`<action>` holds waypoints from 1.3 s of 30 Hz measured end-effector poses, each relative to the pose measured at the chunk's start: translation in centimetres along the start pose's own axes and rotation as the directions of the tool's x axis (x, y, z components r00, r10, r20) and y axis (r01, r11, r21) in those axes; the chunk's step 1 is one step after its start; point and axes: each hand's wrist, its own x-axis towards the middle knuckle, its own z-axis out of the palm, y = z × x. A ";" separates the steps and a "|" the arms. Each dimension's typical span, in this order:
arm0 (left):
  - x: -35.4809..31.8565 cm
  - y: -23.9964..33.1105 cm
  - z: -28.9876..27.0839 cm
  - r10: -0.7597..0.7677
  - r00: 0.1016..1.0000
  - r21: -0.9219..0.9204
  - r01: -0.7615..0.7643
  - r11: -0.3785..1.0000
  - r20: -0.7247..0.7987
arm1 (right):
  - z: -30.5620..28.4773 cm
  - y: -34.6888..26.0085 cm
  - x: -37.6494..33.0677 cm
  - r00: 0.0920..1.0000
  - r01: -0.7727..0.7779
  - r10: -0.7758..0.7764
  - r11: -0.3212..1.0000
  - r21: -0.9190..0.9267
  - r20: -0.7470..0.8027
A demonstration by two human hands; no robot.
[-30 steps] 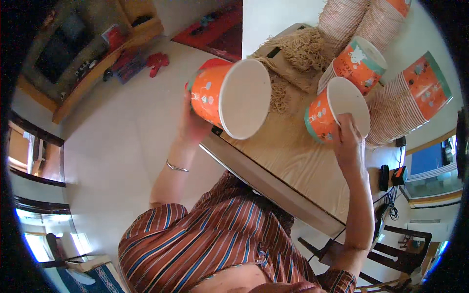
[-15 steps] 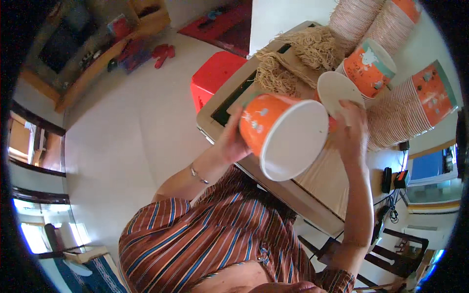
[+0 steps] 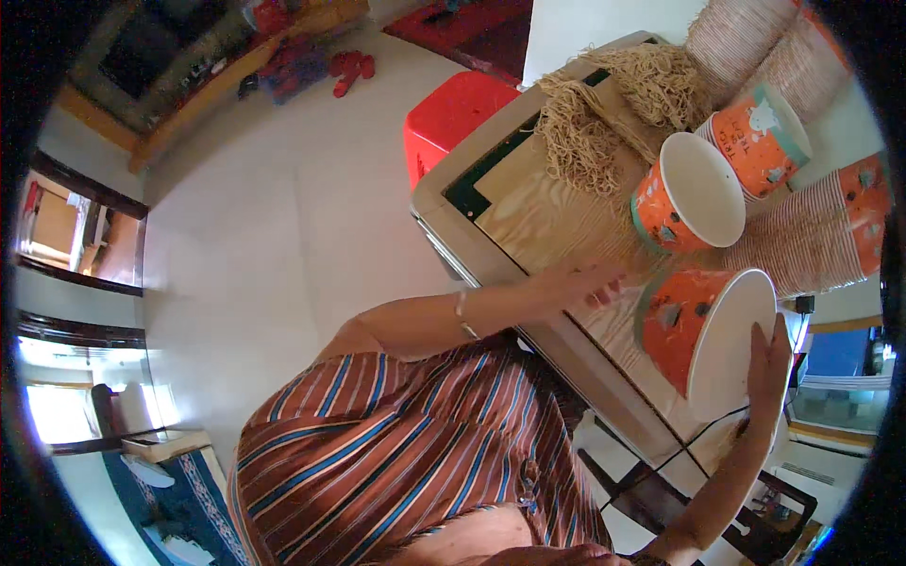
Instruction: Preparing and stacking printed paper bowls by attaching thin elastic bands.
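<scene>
A large orange paper tub (image 3: 672,325) with a white inside lies tilted at the right front of the table. My right hand (image 3: 770,363) grips its rim, with fingers over the white inside. My left hand (image 3: 590,286) is just left of this tub, slightly smeared, its fingers stretched out and holding nothing. Behind stands a second orange paper tub (image 3: 653,209), green at its base, with its mouth toward me. Close to that one rests a nested stack of orange tubs (image 3: 755,146).
Tan stringy bundles (image 3: 578,141) lie at the table's far side. More nested tub stacks (image 3: 802,236) line the right edge. A red stool (image 3: 453,118) stands beyond the table's left corner. A black cable (image 3: 714,424) crosses the near right table edge.
The large tub has moved from in front of me to the right. My left hand has let go of it. My right hand has left the second tub and now grips the large one.
</scene>
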 end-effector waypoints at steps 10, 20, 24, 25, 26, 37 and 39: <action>-3.3 6.1 -10.7 0.743 0.622 0.883 -0.170 0.437 -0.248 | 0.4 4.7 1.5 0.980 -0.059 0.093 0.980 -0.191 0.175; 1.6 6.2 -10.0 0.806 0.591 1.000 -0.022 -0.009 0.021 | 1.4 1.4 1.3 0.970 -0.237 0.224 0.957 -0.170 -0.090; 2.8 6.0 -11.1 0.793 0.605 0.995 0.003 -0.096 0.074 | 0.8 -1.2 -0.8 0.948 -0.084 0.030 0.984 -0.159 -0.316; 2.9 5.7 -11.4 0.792 0.606 0.996 0.001 -0.094 0.074 | 0.9 -1.0 -1.2 0.896 0.071 -0.125 0.988 -0.140 -0.426; 2.6 5.6 -11.4 0.786 0.614 0.997 -0.023 -0.078 0.076 | 0.9 -4.8 -2.0 0.923 -0.026 -0.006 0.997 -0.079 -0.386; -3.3 3.1 -6.3 0.713 0.701 0.950 -0.247 0.193 0.037 | 13.9 -12.5 -5.7 0.890 0.341 -0.402 0.900 0.273 0.214; -4.0 3.9 -5.6 0.680 0.729 0.827 -0.332 0.453 -0.079 | 16.0 -11.9 -4.8 0.921 0.240 -0.324 0.908 0.343 0.214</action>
